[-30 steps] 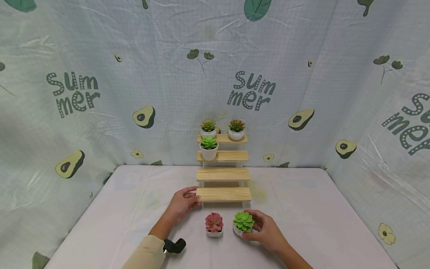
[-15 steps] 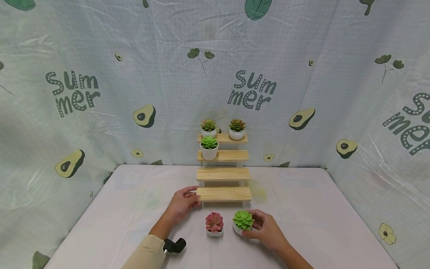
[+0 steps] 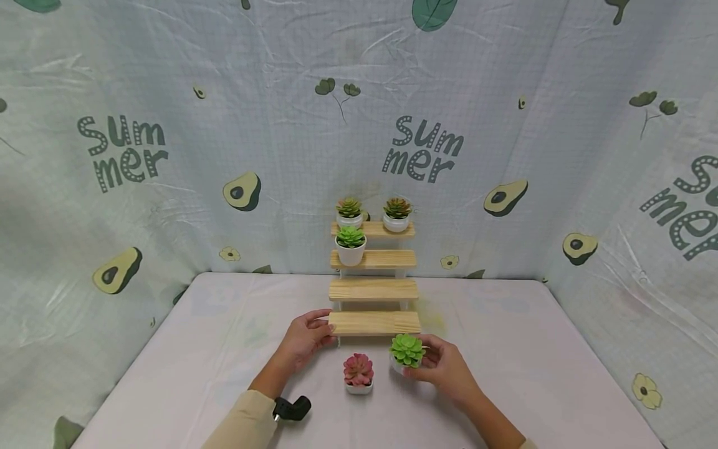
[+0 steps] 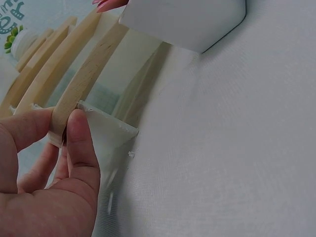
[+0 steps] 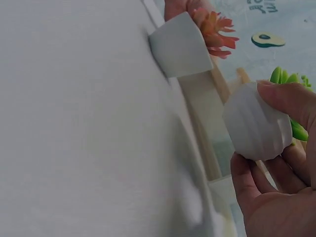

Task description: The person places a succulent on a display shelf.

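My left hand [image 3: 305, 340] pinches the left end of the lowest board of a stepped wooden shelf [image 3: 373, 323]. In the left wrist view, thumb and fingers close on that board end [image 4: 63, 111]. My right hand [image 3: 447, 372] grips a bright green potted succulent [image 3: 407, 350] by its round white pot, just in front of the shelf's lower right. The right wrist view shows the ribbed pot [image 5: 256, 123] raised above the table, thumb on one side and fingers on the other. Between the hands a pink succulent [image 3: 358, 369] stands on the table in a squarish white pot.
Two potted succulents sit on the top board, a greenish one [image 3: 349, 212] at left and a reddish-green one [image 3: 397, 213] at right. Another green succulent [image 3: 350, 244] stands at the left of the board below. A patterned cloth backdrop [image 3: 291, 143] rises behind the white-covered table [image 3: 505, 349].
My right hand has lifted the green succulent off the table and moved it slightly toward the shelf. The left hand keeps its hold on the lowest board.
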A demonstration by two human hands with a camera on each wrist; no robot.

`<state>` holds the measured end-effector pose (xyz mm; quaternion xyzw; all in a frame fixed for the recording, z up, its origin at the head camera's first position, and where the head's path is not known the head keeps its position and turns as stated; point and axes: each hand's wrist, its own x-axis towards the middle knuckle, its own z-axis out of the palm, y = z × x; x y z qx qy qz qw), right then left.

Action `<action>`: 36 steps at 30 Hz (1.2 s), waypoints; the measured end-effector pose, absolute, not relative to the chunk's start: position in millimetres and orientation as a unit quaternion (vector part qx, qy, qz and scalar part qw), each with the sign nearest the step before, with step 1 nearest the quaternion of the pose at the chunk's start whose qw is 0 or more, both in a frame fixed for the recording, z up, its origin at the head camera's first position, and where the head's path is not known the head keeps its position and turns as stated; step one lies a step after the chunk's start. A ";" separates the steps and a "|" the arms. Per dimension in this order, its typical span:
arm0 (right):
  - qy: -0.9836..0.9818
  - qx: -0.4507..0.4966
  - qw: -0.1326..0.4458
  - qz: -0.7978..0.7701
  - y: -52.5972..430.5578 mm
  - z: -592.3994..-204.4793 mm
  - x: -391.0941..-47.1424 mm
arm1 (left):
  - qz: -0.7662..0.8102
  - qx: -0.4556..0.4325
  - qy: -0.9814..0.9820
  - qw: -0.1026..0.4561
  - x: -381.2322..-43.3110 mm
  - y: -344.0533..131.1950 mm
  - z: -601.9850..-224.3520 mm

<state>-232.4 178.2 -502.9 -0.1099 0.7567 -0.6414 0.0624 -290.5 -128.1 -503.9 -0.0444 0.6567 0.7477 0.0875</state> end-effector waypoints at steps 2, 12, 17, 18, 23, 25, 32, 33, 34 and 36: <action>0.749 -0.106 0.064 -0.650 177.8 -498.8 -235.4 | 0.748 -0.044 0.656 0.086 -290.2 -127.9 -503.5; 0.765 -0.104 0.018 -0.636 176.4 -474.0 -253.8 | 0.749 -0.042 0.656 0.086 -289.8 -128.3 -503.7; 0.773 -0.118 -0.001 -0.623 175.2 -464.0 -264.1 | 0.753 -0.033 0.651 0.086 -290.4 -128.6 -505.8; 0.771 -0.123 -0.004 -0.625 174.8 -462.1 -266.2 | 0.754 -0.034 0.650 0.086 -290.5 -128.5 -505.9; 0.758 -0.145 -0.006 -0.635 171.8 -451.7 -276.0 | 0.755 -0.033 0.649 0.081 -289.9 -128.3 -506.2; 0.758 -0.148 -0.008 -0.635 170.3 -447.1 -278.7 | 0.757 -0.033 0.648 0.081 -289.8 -128.5 -506.4; 0.769 -0.138 -0.024 -0.624 167.7 -429.9 -293.3 | 0.759 -0.025 0.646 0.083 -290.3 -128.6 -507.5; 0.770 -0.141 -0.026 -0.622 167.9 -427.8 -295.9 | 0.759 -0.025 0.646 0.083 -290.1 -128.3 -507.2; 0.774 -0.142 -0.029 -0.617 168.0 -426.1 -298.8 | 0.759 -0.025 0.646 0.082 -289.8 -128.1 -506.9; 0.776 -0.147 -0.035 -0.612 168.8 -423.7 -304.1 | 0.759 -0.024 0.646 0.081 -289.3 -127.8 -506.5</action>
